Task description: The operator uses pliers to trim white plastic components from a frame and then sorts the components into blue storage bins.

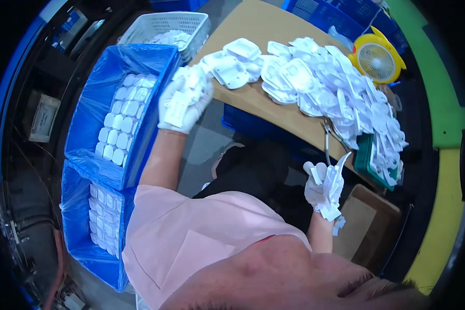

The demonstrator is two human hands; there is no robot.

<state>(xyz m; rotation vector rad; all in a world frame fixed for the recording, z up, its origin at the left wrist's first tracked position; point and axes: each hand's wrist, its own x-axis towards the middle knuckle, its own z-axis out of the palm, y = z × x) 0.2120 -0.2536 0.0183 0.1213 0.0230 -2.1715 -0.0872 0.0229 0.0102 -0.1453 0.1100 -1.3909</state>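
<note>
My left hand (192,114), in a white glove, is closed around several white plastic pieces (177,107) at the table's left end, beside the blue bins. In a white glove too, my right hand (315,192) is raised by the table's near right edge, its fingers curled around white plastic parts (334,182); one thin pointed end sticks up. A small group of white square plastic covers (234,72) lies on the table just right of my left hand. The large heap of white plastic parts (315,77) spreads over the right side. A pair of pliers (326,140) rests at the edge near my right hand.
Two blue lined bins (77,126) with rows of white pieces stand at left. A white basket (194,23) is behind them. On the brown table (253,20), a yellow fan (377,59) stands far right. A green tray (366,164) and a cardboard box (369,219) are near right.
</note>
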